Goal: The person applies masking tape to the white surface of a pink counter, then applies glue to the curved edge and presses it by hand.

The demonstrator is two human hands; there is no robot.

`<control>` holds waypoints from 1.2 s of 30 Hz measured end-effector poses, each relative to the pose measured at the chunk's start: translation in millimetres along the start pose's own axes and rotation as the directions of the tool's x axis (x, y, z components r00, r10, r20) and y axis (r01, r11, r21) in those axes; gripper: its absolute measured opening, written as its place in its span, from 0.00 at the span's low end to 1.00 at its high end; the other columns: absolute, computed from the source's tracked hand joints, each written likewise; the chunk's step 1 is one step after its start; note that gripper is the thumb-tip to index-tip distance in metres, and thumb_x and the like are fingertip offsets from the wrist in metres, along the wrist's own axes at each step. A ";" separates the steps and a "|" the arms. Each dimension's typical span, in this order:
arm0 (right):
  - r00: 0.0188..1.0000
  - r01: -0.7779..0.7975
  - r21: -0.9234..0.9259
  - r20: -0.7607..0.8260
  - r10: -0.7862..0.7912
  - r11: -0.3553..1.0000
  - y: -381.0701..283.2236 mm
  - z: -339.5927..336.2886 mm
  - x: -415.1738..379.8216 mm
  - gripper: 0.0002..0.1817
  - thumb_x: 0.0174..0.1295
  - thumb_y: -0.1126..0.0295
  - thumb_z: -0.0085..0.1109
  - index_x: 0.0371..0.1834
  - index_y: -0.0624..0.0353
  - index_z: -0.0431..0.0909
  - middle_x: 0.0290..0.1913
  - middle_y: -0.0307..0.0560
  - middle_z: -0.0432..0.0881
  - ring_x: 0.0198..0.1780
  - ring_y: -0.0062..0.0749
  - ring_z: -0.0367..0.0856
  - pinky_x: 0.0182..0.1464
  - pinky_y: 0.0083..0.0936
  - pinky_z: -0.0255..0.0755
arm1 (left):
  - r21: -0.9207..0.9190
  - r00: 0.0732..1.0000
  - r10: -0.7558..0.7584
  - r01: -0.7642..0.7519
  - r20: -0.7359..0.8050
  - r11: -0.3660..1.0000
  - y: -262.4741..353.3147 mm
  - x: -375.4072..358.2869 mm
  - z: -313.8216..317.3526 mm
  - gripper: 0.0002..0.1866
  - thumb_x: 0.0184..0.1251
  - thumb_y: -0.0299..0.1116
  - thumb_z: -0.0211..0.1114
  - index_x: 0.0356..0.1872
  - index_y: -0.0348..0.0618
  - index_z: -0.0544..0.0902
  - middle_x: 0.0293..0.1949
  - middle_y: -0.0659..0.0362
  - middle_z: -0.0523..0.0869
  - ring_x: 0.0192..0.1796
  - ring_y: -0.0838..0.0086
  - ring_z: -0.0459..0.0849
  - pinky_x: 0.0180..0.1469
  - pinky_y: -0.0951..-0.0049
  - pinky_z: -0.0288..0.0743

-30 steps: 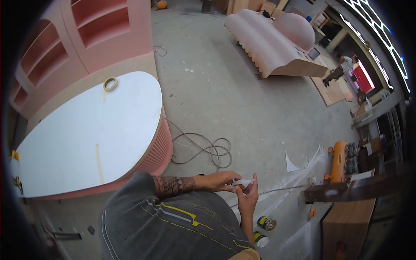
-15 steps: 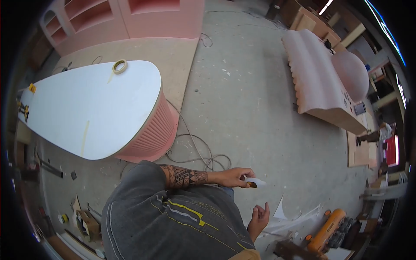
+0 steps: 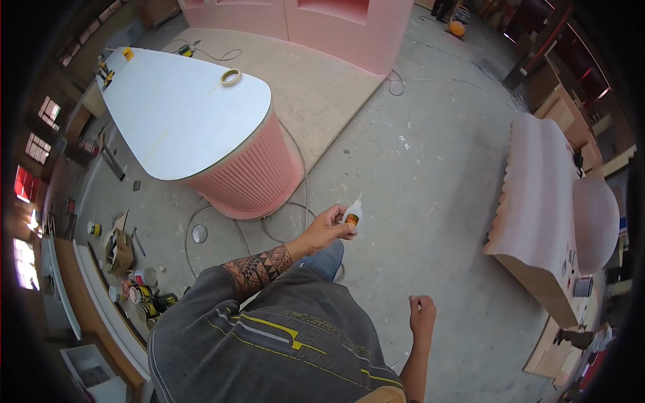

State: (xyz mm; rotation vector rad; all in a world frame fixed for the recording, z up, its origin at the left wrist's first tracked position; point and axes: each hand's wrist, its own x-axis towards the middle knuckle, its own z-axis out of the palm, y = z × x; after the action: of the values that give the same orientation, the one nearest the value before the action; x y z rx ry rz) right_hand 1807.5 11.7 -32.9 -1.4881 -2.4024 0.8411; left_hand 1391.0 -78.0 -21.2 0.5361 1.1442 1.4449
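My left hand (image 3: 330, 227), below a tattooed forearm, is wrapped round a small white squeeze bottle (image 3: 353, 213) in front of my body. The bottle has a thin pointed nozzle tilted up and an orange and dark label. Its lower part is hidden by my fingers. My right hand (image 3: 422, 314) hangs over the floor at my right side with its fingers curled in; no object shows in it. Ahead and to the left stands a pink fluted counter (image 3: 252, 171) with a white top (image 3: 195, 111). A roll of masking tape (image 3: 231, 77) lies on that top.
A cable (image 3: 308, 188) loops on the concrete floor (image 3: 403, 195) by the counter. Several cans (image 3: 141, 293) and a cardboard box (image 3: 119, 252) sit at left. On the right is a wavy pink panel piece (image 3: 531, 195). A pink cabinet (image 3: 329, 33) stands behind on a wooden base (image 3: 322, 91).
My view has turned, so the counter now appears farther right. The bottle has gone from lying sideways to nozzle up. My right hand has lowered, its fingers curling in.
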 end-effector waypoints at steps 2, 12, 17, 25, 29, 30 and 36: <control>0.998 0.057 0.073 -0.021 -0.055 0.996 -11.2 -11.6 53.1 0.10 0.75 0.67 0.69 0.45 0.66 0.88 0.45 0.58 0.91 0.49 0.52 0.91 0.54 0.42 0.82 | 0.009 0.997 0.038 -0.037 -0.064 0.999 -4.6 17.0 -7.9 0.20 0.83 0.32 0.70 0.66 0.36 0.75 0.56 0.56 0.85 0.56 0.74 0.90 0.60 0.67 0.89; 0.979 -0.145 0.142 0.161 0.122 0.979 7.8 14.2 246.9 0.19 0.76 0.59 0.68 0.55 0.66 0.87 0.47 0.58 0.93 0.50 0.45 0.92 0.55 0.40 0.83 | 0.055 0.812 0.216 -0.222 -0.542 0.973 0.8 144.3 -85.5 0.24 0.80 0.30 0.71 0.68 0.34 0.72 0.60 0.53 0.85 0.57 0.73 0.88 0.58 0.69 0.89; 0.908 -0.244 -0.006 0.351 0.230 0.970 261.1 82.1 283.4 0.24 0.75 0.51 0.67 0.53 0.66 0.88 0.37 0.53 0.91 0.39 0.42 0.90 0.47 0.38 0.83 | 0.048 0.666 0.255 -0.313 -0.701 0.949 39.6 192.6 -121.2 0.24 0.79 0.29 0.71 0.67 0.35 0.72 0.59 0.53 0.84 0.58 0.71 0.88 0.57 0.68 0.89; 0.810 -0.152 -0.131 0.551 0.199 0.980 335.6 -82.5 606.2 0.25 0.75 0.50 0.68 0.52 0.68 0.88 0.35 0.52 0.91 0.38 0.41 0.91 0.47 0.39 0.83 | 0.098 0.382 0.238 -0.351 -0.893 0.931 64.0 240.6 -149.2 0.21 0.81 0.31 0.69 0.66 0.37 0.72 0.60 0.53 0.84 0.59 0.72 0.88 0.56 0.68 0.90; 0.732 -0.105 -0.194 0.649 0.208 0.975 307.7 -27.3 734.7 0.26 0.75 0.50 0.68 0.52 0.68 0.88 0.36 0.52 0.92 0.39 0.41 0.91 0.47 0.39 0.83 | 0.125 0.202 0.209 -0.363 -0.957 0.923 64.2 270.9 -146.1 0.18 0.84 0.31 0.66 0.66 0.39 0.72 0.59 0.55 0.87 0.59 0.73 0.89 0.56 0.68 0.89; 0.711 -0.081 -0.211 0.673 0.205 0.974 299.5 -10.0 769.9 0.26 0.75 0.50 0.68 0.52 0.68 0.88 0.36 0.52 0.92 0.39 0.42 0.91 0.47 0.39 0.83 | 0.130 0.162 0.202 -0.373 -0.966 0.919 67.5 279.3 -144.1 0.18 0.84 0.31 0.66 0.66 0.39 0.72 0.59 0.55 0.87 0.59 0.73 0.89 0.56 0.68 0.89; 0.561 0.129 -0.319 0.804 0.196 0.939 188.1 78.5 889.4 0.26 0.75 0.50 0.68 0.53 0.68 0.88 0.37 0.53 0.92 0.40 0.42 0.92 0.48 0.40 0.84 | 0.188 -0.219 0.101 -0.425 -0.970 0.885 93.5 320.9 -119.8 0.19 0.86 0.34 0.65 0.68 0.39 0.73 0.58 0.57 0.88 0.58 0.75 0.88 0.56 0.69 0.89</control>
State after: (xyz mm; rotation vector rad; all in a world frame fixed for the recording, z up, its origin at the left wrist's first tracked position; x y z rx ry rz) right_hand 1491.8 819.3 -316.7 -1.4314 -3.3671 1.4628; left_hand 1168.9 192.7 -79.8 -0.9533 2.0990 2.4762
